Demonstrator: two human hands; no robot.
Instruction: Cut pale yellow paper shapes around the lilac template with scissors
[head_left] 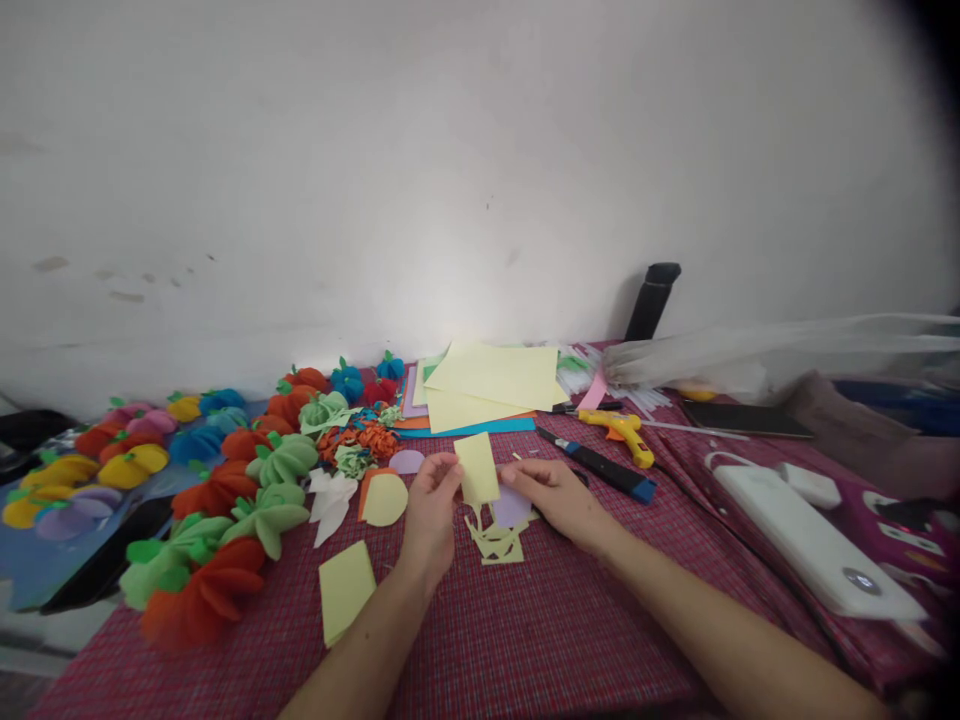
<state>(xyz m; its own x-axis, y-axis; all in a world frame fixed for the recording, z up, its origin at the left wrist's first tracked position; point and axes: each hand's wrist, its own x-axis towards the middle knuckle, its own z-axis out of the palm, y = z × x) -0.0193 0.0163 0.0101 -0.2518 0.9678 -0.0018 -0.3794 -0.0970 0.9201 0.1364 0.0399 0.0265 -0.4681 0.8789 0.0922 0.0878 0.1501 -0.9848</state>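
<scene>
My left hand (pixel 436 500) pinches a small pale yellow paper rectangle (pixel 477 470) between thumb and fingers, holding it up above the table. Just right of that paper is my right hand (pixel 551 492), its thumb and fingers pressed together. A tiny yellow bit shows at its fingertips, too small to name. Below the hands lie a purple paper circle (pixel 512 508) and curly yellow paper scraps (pixel 495 545). A stack of yellow paper rectangles (pixel 347 592) rests left of my left forearm, and a yellow rounded paper cutout (pixel 385 500) lies beside my left hand.
Several colourful paper pumpkins (pixel 217 490) crowd the left side. Larger yellow sheets (pixel 491 385) lie at the back near the wall. To the right are a blue-and-black utility knife (pixel 600 468), a yellow glue gun (pixel 622 432), a white power bank (pixel 814 540) and a cable.
</scene>
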